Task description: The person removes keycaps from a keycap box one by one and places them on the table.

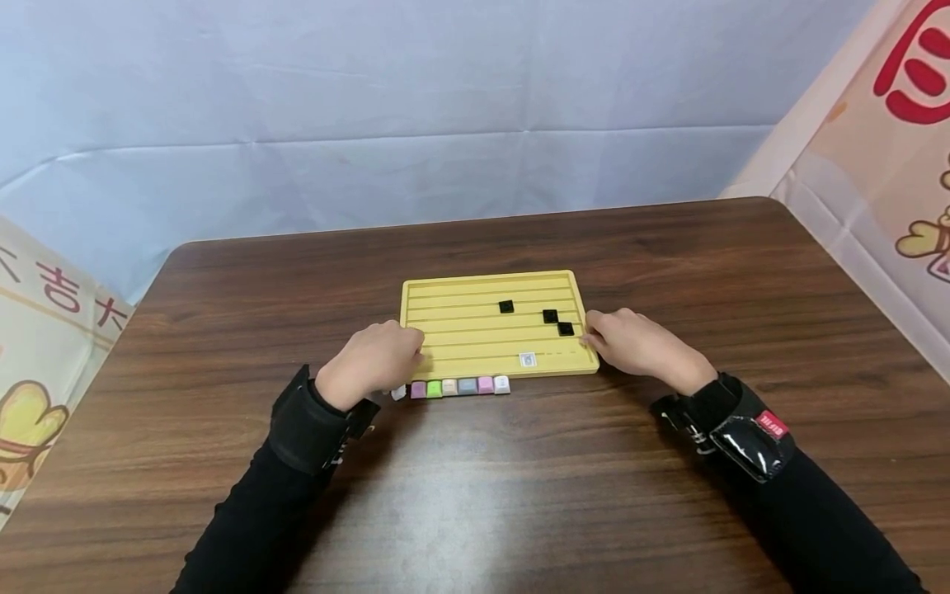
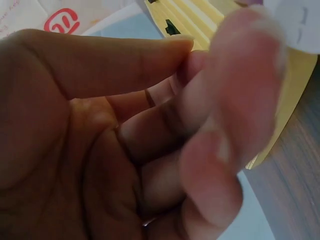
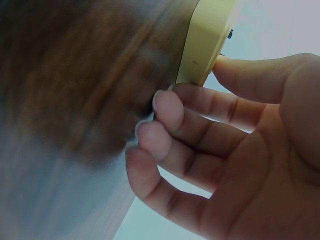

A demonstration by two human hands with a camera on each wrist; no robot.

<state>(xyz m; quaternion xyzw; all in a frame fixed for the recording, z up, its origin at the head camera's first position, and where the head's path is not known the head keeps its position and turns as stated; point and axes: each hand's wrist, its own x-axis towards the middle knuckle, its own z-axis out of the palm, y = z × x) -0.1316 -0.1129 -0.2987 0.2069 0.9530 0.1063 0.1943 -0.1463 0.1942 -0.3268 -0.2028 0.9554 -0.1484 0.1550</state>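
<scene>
Pinched by the right hand (image 1: 634,342), the left hand (image 1: 378,355) curled at its other end, hold unclear, the yellow tray (image 1: 467,340) amid the table (image 1: 475,495) seems barely filled: four tiles (image 1: 550,316) inside, coloured blocks (image 1: 467,386) outside.

A brown, wood-grained table (image 1: 512,462) extends beneath the left fingers (image 1: 408,338) and the right fingers (image 1: 597,327), its rounded far corners beyond both; a pale patch of glare (image 1: 438,532) lies on the near side, between them. Beyond the far edge and well apart from the fingers hangs a light blue cloth (image 1: 416,74), crossed by a horizontal crease. Far to the right of the right fingers, a pale pink printed cloth (image 1: 839,181) bears a large red figure (image 1: 925,78) above a yellow cartoon motif (image 1: 922,239). Far to the left of the left fingers, a cream printed cloth (image 1: 82,363) carries dark red characters (image 1: 61,289) above a yellow heart shape (image 1: 33,417) with a brown band.
</scene>
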